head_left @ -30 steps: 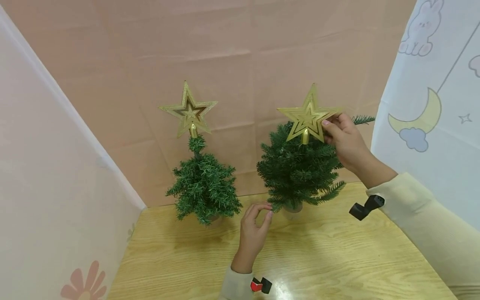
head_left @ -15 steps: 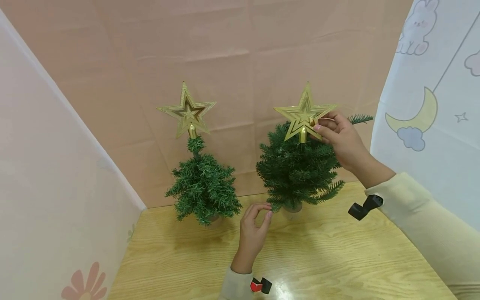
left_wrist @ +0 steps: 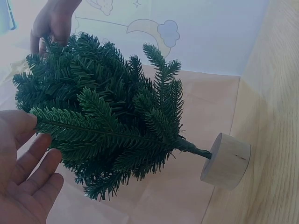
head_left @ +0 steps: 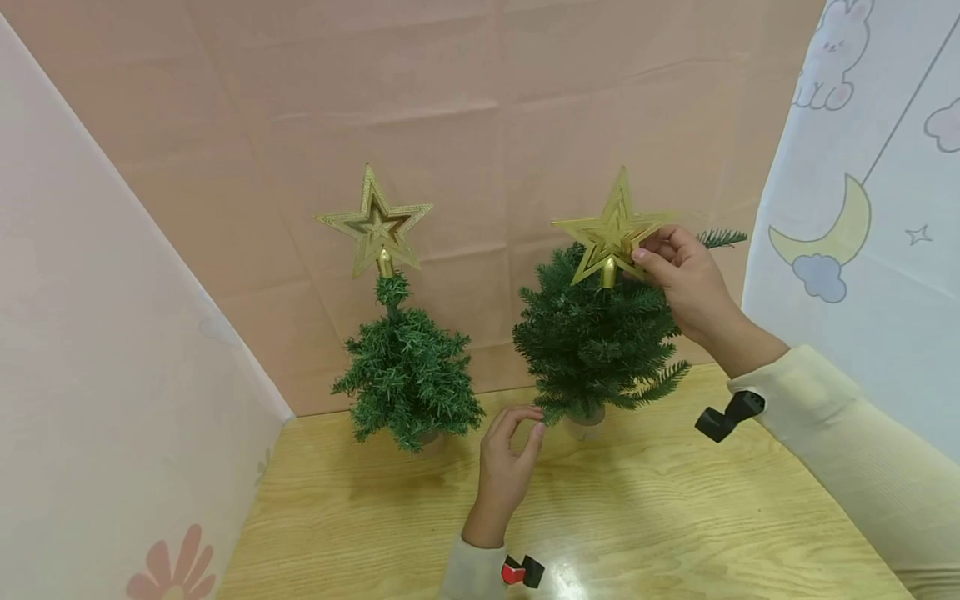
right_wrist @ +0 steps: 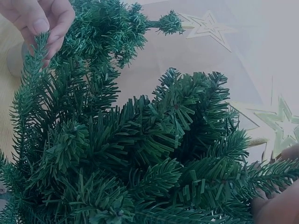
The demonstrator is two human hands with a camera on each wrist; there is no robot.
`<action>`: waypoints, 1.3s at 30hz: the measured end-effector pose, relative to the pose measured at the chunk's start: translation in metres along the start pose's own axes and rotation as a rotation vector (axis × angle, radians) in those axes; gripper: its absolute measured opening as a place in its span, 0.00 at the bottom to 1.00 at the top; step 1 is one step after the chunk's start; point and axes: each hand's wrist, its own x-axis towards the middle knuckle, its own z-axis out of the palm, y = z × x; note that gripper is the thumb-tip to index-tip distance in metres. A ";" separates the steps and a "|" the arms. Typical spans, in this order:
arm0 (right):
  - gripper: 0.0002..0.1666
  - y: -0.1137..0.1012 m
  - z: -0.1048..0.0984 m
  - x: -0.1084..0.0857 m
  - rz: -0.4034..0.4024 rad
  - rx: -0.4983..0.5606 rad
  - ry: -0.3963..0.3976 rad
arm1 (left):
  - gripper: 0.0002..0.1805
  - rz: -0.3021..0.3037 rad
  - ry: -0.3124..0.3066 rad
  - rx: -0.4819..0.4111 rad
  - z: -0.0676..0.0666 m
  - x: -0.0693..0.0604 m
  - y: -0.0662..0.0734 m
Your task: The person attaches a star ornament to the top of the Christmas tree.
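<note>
My right hand [head_left: 693,287] pinches the right side of a gold star tree topper [head_left: 617,232] between thumb and fingers. This star stands upright over the top of a dark green miniature Christmas tree [head_left: 592,342]; the tree's tip is hidden behind it. Low on the same tree, my left hand [head_left: 508,467] holds the tip of a branch [left_wrist: 79,125] by thumb and forefinger, the other fingers spread in the left wrist view. In the right wrist view, needles partly cover the right hand [right_wrist: 280,200] and its star [right_wrist: 282,128].
A smaller Christmas tree [head_left: 408,371] stands to the left, with another gold star [head_left: 377,223] upright on its tip. Both trees stand on the wooden table [head_left: 660,508]. A pinkish cloth [head_left: 450,108] hangs behind; a printed white cloth [head_left: 862,333] is at the right.
The star in my right hand has shifted slightly left, then a little back right, and turned a bit. My left hand stays at the branch.
</note>
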 end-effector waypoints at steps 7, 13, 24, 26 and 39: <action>0.08 -0.003 0.001 0.002 0.004 -0.017 -0.005 | 0.07 0.007 0.016 -0.013 0.000 0.000 0.003; 0.09 -0.004 0.002 0.001 0.018 -0.026 -0.001 | 0.08 0.021 0.020 -0.017 0.000 -0.001 0.003; 0.14 -0.005 0.001 -0.002 0.075 -0.111 -0.011 | 0.08 0.009 -0.004 0.011 0.000 0.000 -0.001; 0.14 -0.005 0.000 -0.002 0.073 -0.104 -0.018 | 0.08 0.010 -0.004 0.014 0.001 0.000 -0.002; 0.08 -0.002 -0.002 0.002 0.061 -0.068 0.017 | 0.08 -0.002 -0.002 0.012 0.003 0.000 -0.002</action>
